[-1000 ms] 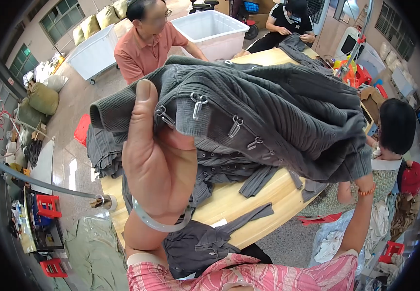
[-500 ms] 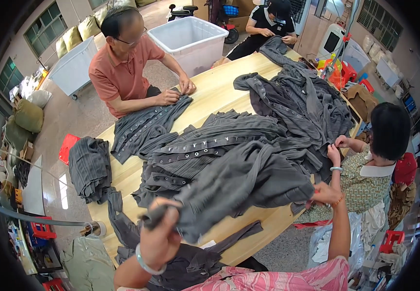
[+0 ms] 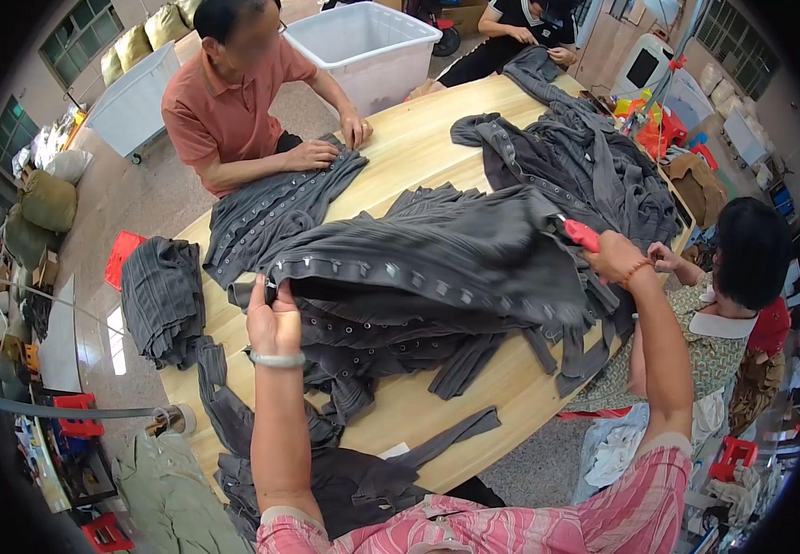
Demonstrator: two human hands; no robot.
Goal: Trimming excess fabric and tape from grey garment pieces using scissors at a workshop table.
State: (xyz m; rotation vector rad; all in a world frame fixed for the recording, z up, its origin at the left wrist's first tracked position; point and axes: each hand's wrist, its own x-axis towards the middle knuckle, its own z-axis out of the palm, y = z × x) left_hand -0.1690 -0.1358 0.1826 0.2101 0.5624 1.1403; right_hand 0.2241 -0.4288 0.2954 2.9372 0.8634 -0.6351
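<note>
A dark grey ribbed garment point(image 3: 418, 240) is stretched between my hands above the table, its row of metal snaps or eyelets running along the lower edge. My left hand point(image 3: 275, 323), with a pale bangle at the wrist, pinches its left end. On the other side my right hand point(image 3: 620, 258) is closed round small red-handled snips point(image 3: 581, 234), their metal tip against the garment's far right end. Whether its fingers also grip the cloth is hidden. More grey garments point(image 3: 381, 346) with eyelets lie heaped under the raised one.
Across the wooden table point(image 3: 418, 138), a person in a coral shirt point(image 3: 229, 129) handles another grey garment. Someone in a patterned top point(image 3: 696, 351) sits close by my right arm. A folded stack point(image 3: 164, 300) is at the left edge; a large heap point(image 3: 594, 175) lies far right.
My left hand has moved up and away from me, spreading the bunched garment so its eyelet edge shows. My right hand has risen and moved farther off, and the red snips now show.
</note>
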